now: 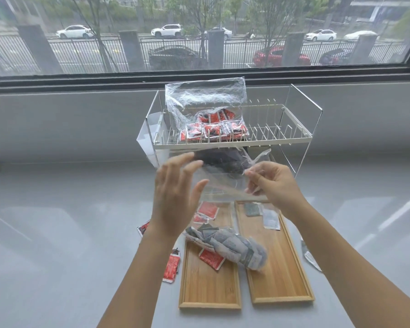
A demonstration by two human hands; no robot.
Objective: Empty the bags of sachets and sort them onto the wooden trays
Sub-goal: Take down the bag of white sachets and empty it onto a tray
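Observation:
Two wooden trays lie side by side: the left tray (208, 290) and the right tray (282, 278). My right hand (275, 185) pinches a clear empty plastic bag (225, 183) held above the trays. My left hand (175, 197) is spread open at the bag's left edge, holding nothing. A clear bag of grey sachets (232, 247) lies across both trays. Red sachets (207, 210) lie on the left tray, one of them (211, 259) partly under the grey bag. Grey sachets (270, 218) lie on the right tray.
A white wire rack (265, 138) stands behind the trays with a clear bag of red sachets (213, 129) on its top shelf. Loose red sachets (172, 268) lie on the grey counter left of the trays, and a grey one (311, 256) lies at the right.

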